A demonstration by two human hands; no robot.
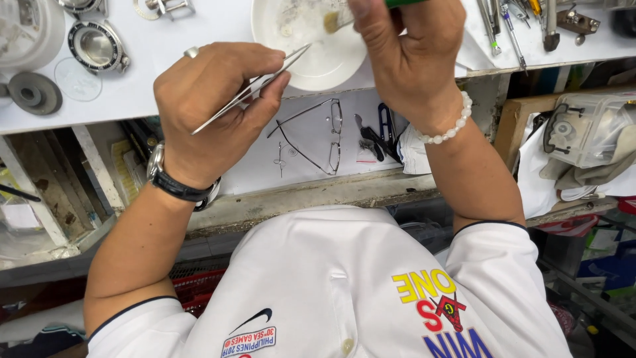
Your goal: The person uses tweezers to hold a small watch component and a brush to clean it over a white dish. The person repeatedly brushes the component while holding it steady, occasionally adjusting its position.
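My left hand (212, 106) pinches a pair of metal tweezers (255, 86), whose tips reach the rim of a white dish (318, 59) on the white bench top. A ring sits on one finger and a dark watch on the wrist. My right hand (404, 53) is closed round a green-handled brush (338, 18), its bristle end over the dish. A white bead bracelet circles that wrist. What the tweezers' tips hold is too small to see.
A watch case (98, 45), a grey disc (32, 93) and a clear glass disc (76, 79) lie at the left. Screwdrivers (510, 26) lie at the right. In the open drawer below rest wire-frame spectacles (318, 136) and small pliers (371, 136).
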